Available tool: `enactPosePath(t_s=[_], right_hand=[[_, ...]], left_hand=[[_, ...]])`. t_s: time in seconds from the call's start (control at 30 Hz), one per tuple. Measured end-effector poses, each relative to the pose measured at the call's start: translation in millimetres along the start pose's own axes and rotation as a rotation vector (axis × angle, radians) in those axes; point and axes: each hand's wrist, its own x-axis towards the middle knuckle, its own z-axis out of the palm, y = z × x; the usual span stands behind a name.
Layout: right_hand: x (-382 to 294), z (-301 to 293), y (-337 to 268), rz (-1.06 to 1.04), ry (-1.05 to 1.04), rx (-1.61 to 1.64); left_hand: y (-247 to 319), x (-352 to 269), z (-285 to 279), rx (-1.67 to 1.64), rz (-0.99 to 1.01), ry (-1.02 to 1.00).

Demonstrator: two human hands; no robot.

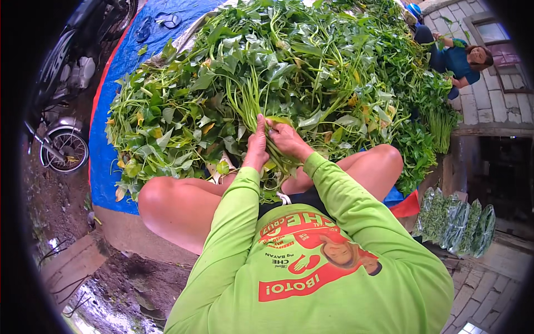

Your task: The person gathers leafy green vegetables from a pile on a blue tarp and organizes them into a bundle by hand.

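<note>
A bunch of long green leafy stems (246,98) stands out in front of me, its leaves pointing away and its cut ends towards my lap. My left hand (258,144) is closed around the stems from the left, thumb pointing up along them. From the right, my right hand (287,137) grips the same bunch, its fingers touching the stems close to the other hand. Around and beyond both hands spreads a large heap of leafy greens (175,100), with some yellowed leaves among it.
Under the heap lies a blue tarpaulin (102,167), with slippers (167,20) on it. A motorcycle (64,150) is at the left. Another person (461,64) sits at the upper right, beside bundled stems (440,125). Plastic-bagged greens (457,223) lie at the right.
</note>
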Motion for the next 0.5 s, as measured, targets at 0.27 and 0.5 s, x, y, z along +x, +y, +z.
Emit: enactPosePath(t_s=[0.27, 0.5], right_hand=[[1, 10, 17, 0.021, 0.12, 0.263], [-2, 13, 3, -0.031, 0.269, 0.24]], left_hand=[[7, 4, 12, 0.001, 0.038, 0.06], [28, -11, 38, 0.018, 0.146, 0.105]])
